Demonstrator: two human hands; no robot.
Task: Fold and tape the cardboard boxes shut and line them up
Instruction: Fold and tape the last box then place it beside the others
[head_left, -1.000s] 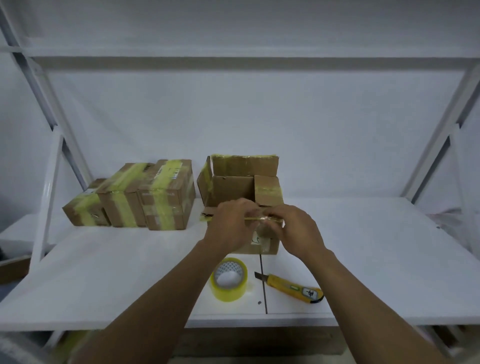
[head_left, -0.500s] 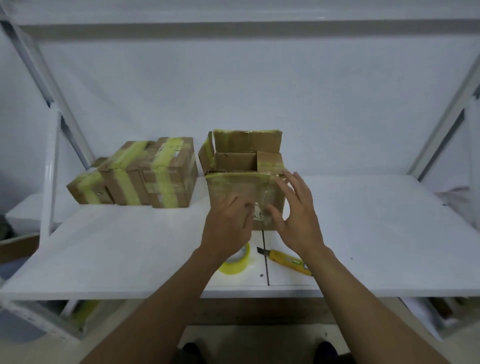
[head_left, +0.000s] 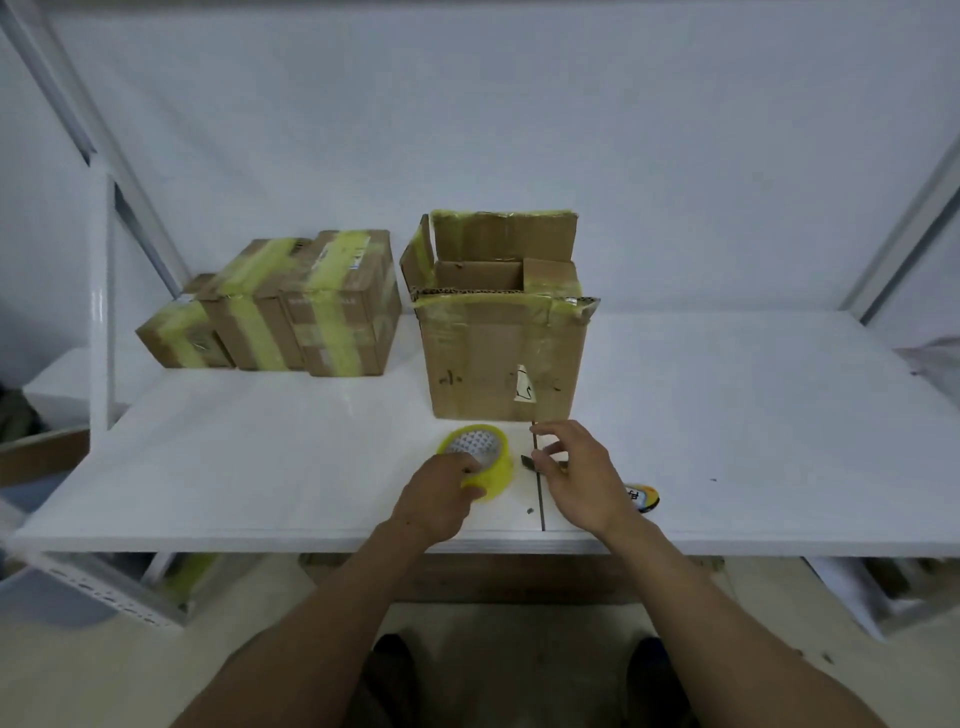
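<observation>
On the far left of the white table (head_left: 208, 467), three sealed boxes (head_left: 260, 322) banded with yellow tape stand in a row, touching one another. The leftmost is the smallest. Near the front edge, the left hand (head_left: 439, 499) grasps the yellow tape roll (head_left: 496, 470), fingers curled over its near rim. The roll rests on the table just in front of the open box (head_left: 498, 364). That box stands at centre, apart from the row, with its rear and left flaps upright. The right hand (head_left: 576, 478) is released, fingers loosely spread above the utility knife (head_left: 643, 498). Contact cannot be determined. The knife lies on the table, right of the roll.
</observation>
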